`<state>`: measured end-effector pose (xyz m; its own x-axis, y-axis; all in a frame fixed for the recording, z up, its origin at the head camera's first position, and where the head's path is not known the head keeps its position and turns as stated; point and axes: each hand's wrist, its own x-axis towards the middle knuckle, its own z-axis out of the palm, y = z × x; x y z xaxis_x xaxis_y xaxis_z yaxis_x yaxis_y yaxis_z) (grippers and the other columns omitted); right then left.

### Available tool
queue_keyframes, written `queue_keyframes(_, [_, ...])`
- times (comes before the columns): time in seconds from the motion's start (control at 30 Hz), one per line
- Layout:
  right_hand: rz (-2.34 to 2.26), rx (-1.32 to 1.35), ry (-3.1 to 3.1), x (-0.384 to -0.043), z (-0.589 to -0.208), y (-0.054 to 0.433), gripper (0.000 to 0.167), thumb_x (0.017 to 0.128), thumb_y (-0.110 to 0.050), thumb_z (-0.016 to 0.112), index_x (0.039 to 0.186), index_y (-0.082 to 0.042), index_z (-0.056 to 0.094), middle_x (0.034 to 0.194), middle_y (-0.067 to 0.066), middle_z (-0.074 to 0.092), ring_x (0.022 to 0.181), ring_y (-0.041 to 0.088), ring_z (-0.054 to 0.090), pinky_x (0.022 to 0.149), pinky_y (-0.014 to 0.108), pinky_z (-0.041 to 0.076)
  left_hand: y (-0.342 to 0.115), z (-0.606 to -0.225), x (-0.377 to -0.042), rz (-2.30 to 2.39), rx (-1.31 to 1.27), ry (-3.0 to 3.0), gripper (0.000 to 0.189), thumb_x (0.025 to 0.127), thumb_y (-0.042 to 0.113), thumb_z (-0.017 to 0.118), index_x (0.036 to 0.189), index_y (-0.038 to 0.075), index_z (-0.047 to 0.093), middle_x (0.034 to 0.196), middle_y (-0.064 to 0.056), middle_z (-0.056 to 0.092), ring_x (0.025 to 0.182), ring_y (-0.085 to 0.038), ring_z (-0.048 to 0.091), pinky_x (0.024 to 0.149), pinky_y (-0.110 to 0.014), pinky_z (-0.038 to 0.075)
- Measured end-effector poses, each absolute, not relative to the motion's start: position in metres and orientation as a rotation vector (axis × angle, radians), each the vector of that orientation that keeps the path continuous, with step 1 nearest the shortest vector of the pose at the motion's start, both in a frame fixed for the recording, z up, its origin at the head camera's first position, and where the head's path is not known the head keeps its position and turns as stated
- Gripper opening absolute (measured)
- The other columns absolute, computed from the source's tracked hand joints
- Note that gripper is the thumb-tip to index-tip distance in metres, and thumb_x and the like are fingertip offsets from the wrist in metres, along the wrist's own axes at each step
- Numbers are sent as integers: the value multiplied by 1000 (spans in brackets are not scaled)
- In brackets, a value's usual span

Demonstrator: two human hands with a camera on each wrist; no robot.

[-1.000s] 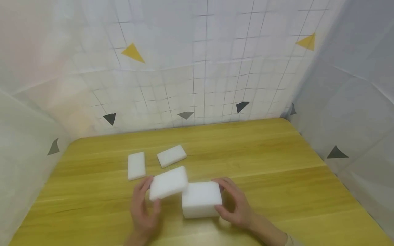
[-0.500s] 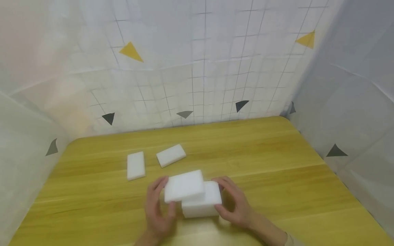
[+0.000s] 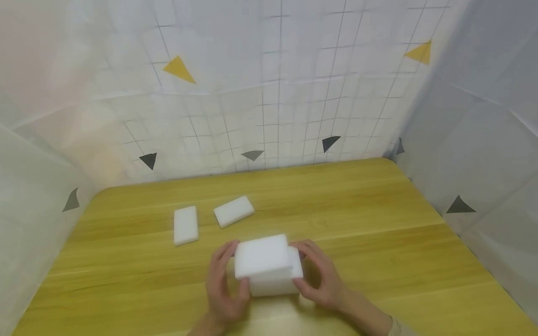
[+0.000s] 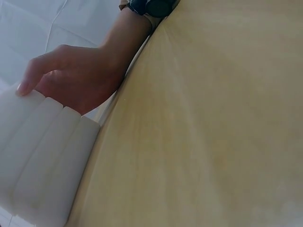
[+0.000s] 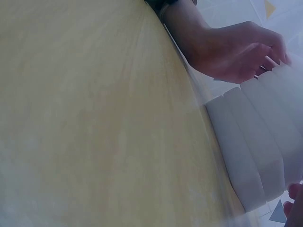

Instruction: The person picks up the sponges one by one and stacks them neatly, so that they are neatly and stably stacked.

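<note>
My left hand (image 3: pixel 224 291) grips a white sponge (image 3: pixel 261 254) by its left end, thumb at the near edge and fingers at the far edge. This sponge overlaps the top of a stack of white sponges (image 3: pixel 273 287), turned slightly and sticking out to the left. My right hand (image 3: pixel 321 280) holds the stack at its right end between thumb and fingers. In the left wrist view the stack's layers (image 4: pixel 52 156) lie flush on the table, with the right thumb (image 4: pixel 26 85) against an upper one. The right wrist view has the left hand (image 5: pixel 236 54) at the upper layers.
Two loose white sponges lie flat farther back on the wooden table (image 3: pixel 378 233): one upright in view (image 3: pixel 186 226) on the left, one slanted (image 3: pixel 233 212) beside it. White sheets with grid lines and triangles (image 3: pixel 294 93) enclose the table's back and sides.
My left hand has carried its sponge rightward, from beside the stack to over its top, covering most of it. The right hand and the two loose sponges have stayed in place.
</note>
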<state>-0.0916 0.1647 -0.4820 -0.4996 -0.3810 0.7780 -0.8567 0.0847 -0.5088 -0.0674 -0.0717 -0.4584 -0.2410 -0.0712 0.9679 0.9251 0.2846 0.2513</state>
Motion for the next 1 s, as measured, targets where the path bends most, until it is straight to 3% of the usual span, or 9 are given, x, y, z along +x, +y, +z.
queue_keyframes(0.27, [1398, 1220, -1902, -94, -487, 167, 66, 80, -19, 75, 135, 9, 52, 117, 15, 61, 98, 18, 56, 82, 31, 52, -68, -459, -68, -1200, -906, -1470, 50, 84, 9, 63, 114, -30, 52, 117, -37, 61, 113, -37, 60, 105, -31, 49])
queue_keyframes(0.5, [1398, 1228, -1888, -95, -488, 167, 66, 79, -18, 76, 134, 9, 52, 116, 15, 61, 98, 18, 56, 86, 25, 50, -66, -463, -67, -1193, -927, -1522, 51, 83, 9, 64, 116, -29, 52, 117, -38, 60, 112, -39, 60, 104, -31, 50])
queue_keyframes(1.0, [1383, 1233, -1861, -95, -486, 167, 65, 81, -22, 75, 132, 11, 53, 114, 15, 61, 97, 18, 56, 85, 27, 50, -68, -463, -67, -1285, -948, -1621, 57, 84, 10, 66, 122, -29, 47, 122, -31, 60, 108, -30, 59, 103, -27, 48])
